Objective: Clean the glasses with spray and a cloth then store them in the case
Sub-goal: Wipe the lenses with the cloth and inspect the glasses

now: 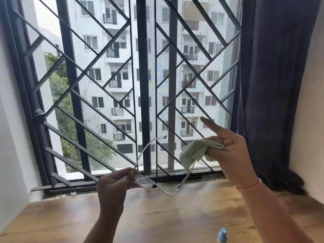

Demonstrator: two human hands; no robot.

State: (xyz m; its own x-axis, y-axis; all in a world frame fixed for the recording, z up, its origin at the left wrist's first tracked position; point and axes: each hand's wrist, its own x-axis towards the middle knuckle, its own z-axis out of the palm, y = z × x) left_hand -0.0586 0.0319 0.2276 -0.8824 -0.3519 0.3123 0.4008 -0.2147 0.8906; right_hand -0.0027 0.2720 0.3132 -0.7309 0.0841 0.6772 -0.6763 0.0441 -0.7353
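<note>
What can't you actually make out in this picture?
- Head view: spray bottle, only its blue top shows; the bottom edge cuts off the rest.
- Head view: glasses lenses too small and clear to judge clean or smudged.
- Head view: the cloth, gripped by the right hand, hides one temple's end.
- No case in view.

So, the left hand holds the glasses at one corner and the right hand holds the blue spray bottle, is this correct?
Not quite: the right hand holds the green cloth, not the spray bottle, which sits on the wooden table at the lower edge. The left hand does hold the glasses at one corner. The head view shows this.
</note>
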